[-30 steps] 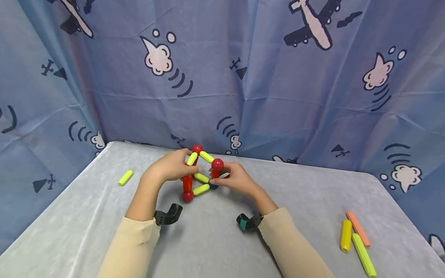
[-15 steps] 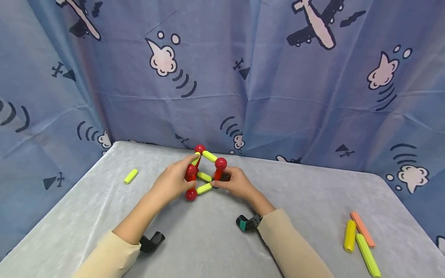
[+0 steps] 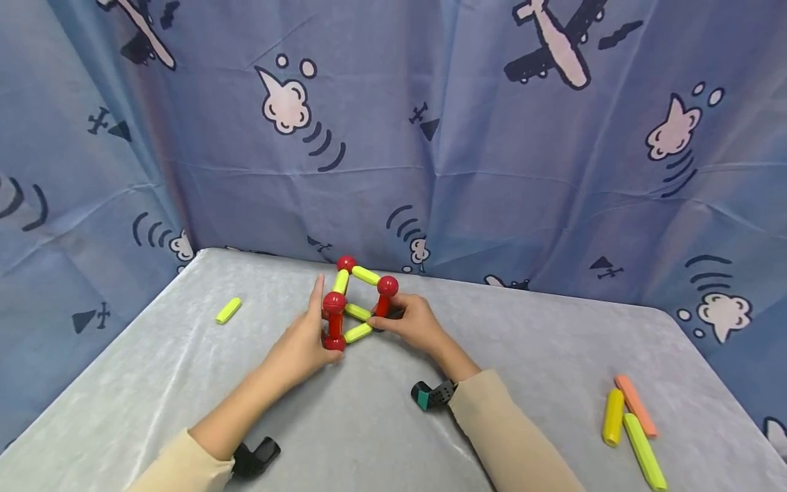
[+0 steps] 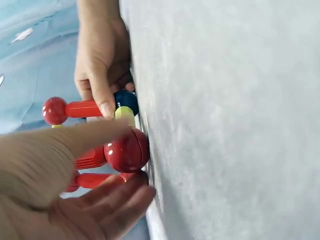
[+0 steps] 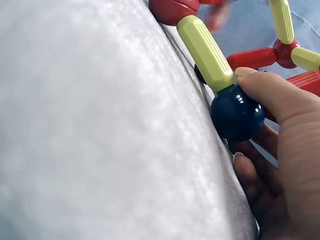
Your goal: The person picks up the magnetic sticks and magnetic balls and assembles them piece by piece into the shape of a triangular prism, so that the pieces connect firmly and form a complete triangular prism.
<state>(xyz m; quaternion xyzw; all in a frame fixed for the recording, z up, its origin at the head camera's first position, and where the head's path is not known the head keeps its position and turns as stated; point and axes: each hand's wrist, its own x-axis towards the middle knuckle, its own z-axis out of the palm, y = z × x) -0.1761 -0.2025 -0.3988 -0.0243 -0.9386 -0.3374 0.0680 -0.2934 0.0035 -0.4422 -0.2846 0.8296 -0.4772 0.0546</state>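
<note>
A box-like frame of ball-and-rod building pieces stands on the table, with upright red rods [image 3: 335, 325] and yellow-green rods [image 3: 367, 275] joining red balls [image 3: 388, 285]. My right hand [image 3: 418, 324] grips its lower right corner. There the thumb and fingers pinch a dark blue ball [image 5: 237, 112]. Beside the front left upright is my left hand [image 3: 301, 347], index finger pointing up and thumb at the lower red ball [image 4: 125, 150]. In the left wrist view its fingers lie loosely spread around that ball, the thumb blurred. A yellow-green rod [image 5: 205, 52] links the red and blue balls low down.
A short yellow-green rod [image 3: 229, 310] lies alone at the left. At the right are a yellow rod [image 3: 613, 417], an orange rod [image 3: 636, 406] and a longer yellow-green rod [image 3: 644, 452]. A patterned blue curtain [image 3: 393, 123] hangs behind the grey-covered table [image 3: 522, 355].
My left hand has loosened from the upper left rods and moved down and toward me, its thumb now at the lower red ball. The right hand stays at the blue ball.
</note>
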